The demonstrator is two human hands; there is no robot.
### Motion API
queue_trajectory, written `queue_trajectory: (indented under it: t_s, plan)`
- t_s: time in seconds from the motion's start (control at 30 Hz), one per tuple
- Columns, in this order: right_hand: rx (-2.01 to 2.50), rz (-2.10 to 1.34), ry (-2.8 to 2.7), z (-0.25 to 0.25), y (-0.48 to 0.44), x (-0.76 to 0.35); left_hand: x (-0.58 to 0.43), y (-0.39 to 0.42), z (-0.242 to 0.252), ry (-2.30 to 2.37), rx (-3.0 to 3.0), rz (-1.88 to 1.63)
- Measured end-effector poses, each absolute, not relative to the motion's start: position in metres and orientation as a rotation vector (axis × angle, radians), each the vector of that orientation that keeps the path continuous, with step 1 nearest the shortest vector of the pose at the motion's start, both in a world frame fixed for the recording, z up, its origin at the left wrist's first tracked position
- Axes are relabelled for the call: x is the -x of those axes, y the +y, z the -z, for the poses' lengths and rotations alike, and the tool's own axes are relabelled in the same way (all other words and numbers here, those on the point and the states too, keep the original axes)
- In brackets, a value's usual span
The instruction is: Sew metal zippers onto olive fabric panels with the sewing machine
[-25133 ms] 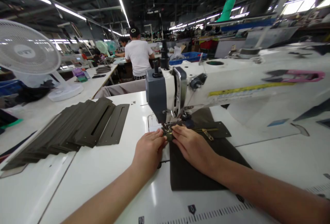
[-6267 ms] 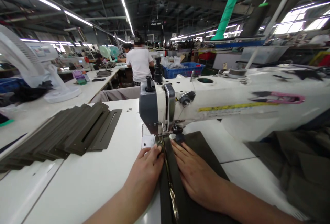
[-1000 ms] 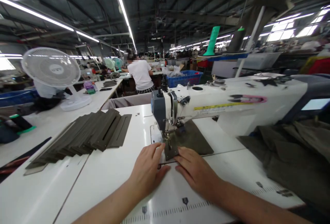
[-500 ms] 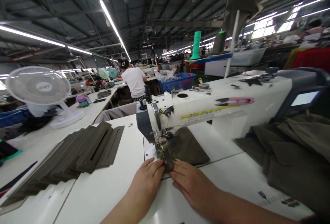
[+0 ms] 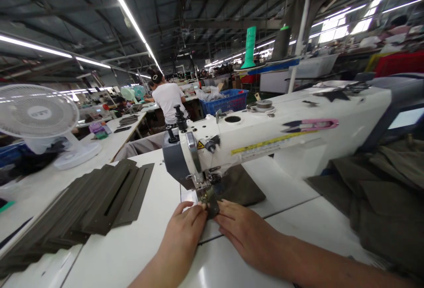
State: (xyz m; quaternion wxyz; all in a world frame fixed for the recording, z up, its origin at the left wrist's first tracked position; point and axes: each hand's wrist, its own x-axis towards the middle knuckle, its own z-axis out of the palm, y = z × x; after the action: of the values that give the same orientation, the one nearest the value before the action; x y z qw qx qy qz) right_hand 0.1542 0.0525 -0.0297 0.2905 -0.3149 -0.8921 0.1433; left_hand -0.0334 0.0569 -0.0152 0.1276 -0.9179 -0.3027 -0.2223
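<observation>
A dark olive fabric piece (image 5: 243, 186) lies flat on the white bed of the sewing machine (image 5: 195, 155), partly under its head. Its near end reaches out by the presser foot (image 5: 204, 194). My left hand (image 5: 183, 233) lies left of that end, fingers bent and close together, fingertips at the edge of the cloth. On the other side, my right hand (image 5: 248, 230) has its fingers together, pressing the right edge. Both hands hold the fabric close to the needle; their fingertips are partly hidden against it.
To the left lies an overlapping row of olive slotted panels (image 5: 99, 199). Beyond it stands a white fan (image 5: 39, 113). Crumpled olive cloth (image 5: 374, 191) lies at right. Pink-handled thread snips (image 5: 318, 123) rest on the machine arm. A person in white (image 5: 168, 102) sits ahead.
My view has shifted slightly, so the machine's head appears further left. Both hands stay at the fabric's near end, close to the presser foot.
</observation>
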Motion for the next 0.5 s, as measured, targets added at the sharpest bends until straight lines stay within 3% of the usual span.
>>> queue_trajectory:
  t_s: [0.27,0.5]
  plan:
    - [0.902,-0.082,-2.146,0.041,0.059,-0.164,0.035,0.056,0.023,-0.992,2.570,0.659]
    - [0.916,0.089,-2.363,0.051,0.067,-0.155,0.034,0.054,0.026,-0.934,2.563,0.704]
